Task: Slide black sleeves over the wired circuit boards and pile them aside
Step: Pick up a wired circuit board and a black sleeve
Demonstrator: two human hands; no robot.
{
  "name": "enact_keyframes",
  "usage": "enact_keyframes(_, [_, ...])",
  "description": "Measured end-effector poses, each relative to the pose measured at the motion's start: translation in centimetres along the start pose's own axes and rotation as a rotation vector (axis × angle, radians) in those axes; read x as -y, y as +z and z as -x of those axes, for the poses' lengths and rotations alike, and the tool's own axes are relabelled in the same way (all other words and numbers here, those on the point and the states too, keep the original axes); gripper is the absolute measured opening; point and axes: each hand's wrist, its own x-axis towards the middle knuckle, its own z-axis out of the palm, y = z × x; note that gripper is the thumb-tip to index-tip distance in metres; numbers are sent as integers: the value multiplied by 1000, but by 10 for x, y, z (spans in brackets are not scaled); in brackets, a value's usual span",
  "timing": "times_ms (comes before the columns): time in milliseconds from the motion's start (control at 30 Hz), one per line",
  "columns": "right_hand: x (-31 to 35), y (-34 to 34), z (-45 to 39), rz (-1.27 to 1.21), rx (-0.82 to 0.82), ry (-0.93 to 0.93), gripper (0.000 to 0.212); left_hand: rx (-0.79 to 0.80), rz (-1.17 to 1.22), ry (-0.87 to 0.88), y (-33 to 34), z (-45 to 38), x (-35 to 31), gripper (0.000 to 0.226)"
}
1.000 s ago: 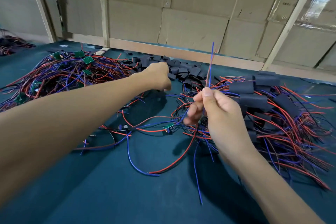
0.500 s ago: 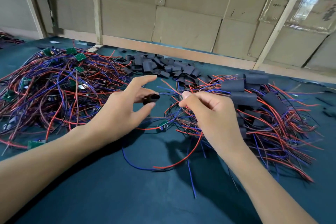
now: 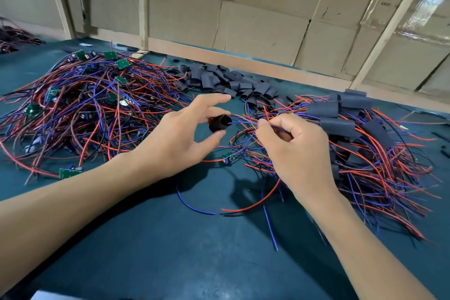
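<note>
My left hand pinches a short black sleeve between thumb and middle finger, its open end facing right. My right hand pinches a bunch of red and blue wire ends whose tips reach the sleeve's mouth. Those wires run down to a small green circuit board lying on the table between my hands. A pile of loose black sleeves lies further back. Bare wired boards are heaped at the left. Sleeved boards are piled at the right.
The work surface is a dark green mat. A wooden ledge and cardboard wall close off the far side. Loose wire ends trail toward me between my forearms. A single board lies near my left forearm.
My left hand came back from the loose sleeve pile holding a sleeve. My right hand lowered the upright wire ends and brought their tips to the sleeve's opening.
</note>
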Motion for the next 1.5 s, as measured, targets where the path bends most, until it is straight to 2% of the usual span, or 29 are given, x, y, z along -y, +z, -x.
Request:
enact_keyframes(267, [1,-3,1,-24,45,6,32,6,-59,53,1,0,0,59])
enact_keyframes(567, [5,-4,3,172,53,-335,26,27,-28,8,2,1,2,63])
enact_keyframes(733, [2,-3,4,166,97,-328,23,13,-50,33,1,1,-1,57])
enact_keyframes(867, [0,-3,2,144,141,-328,26,-39,-87,118,1,0,-7,45])
enact_keyframes(967, [-2,-4,1,138,162,-337,26,-94,-77,104,-2,-2,-9,42])
enact_keyframes(1033, [-4,-4,1,125,202,-261,21,-132,-88,88,-5,-4,-10,41])
enact_keyframes(1100, [-7,-3,0,82,279,-90,9,-156,-113,74,-9,-8,-8,40])
enact_keyframes(1267, [-6,-1,1,-37,274,160,27,-242,-91,-62,-17,-12,7,33])
enact_keyframes(1367, [-3,-4,-6,-238,239,357,18,-293,-109,-124,-23,-13,16,31])
enact_keyframes(1433, [-2,-6,-9,-331,203,440,11,-296,-151,-77,-25,-13,17,27])
enact_keyframes(1500, [-1,-8,-10,-414,158,479,14,-246,-221,31,-26,-12,16,26])
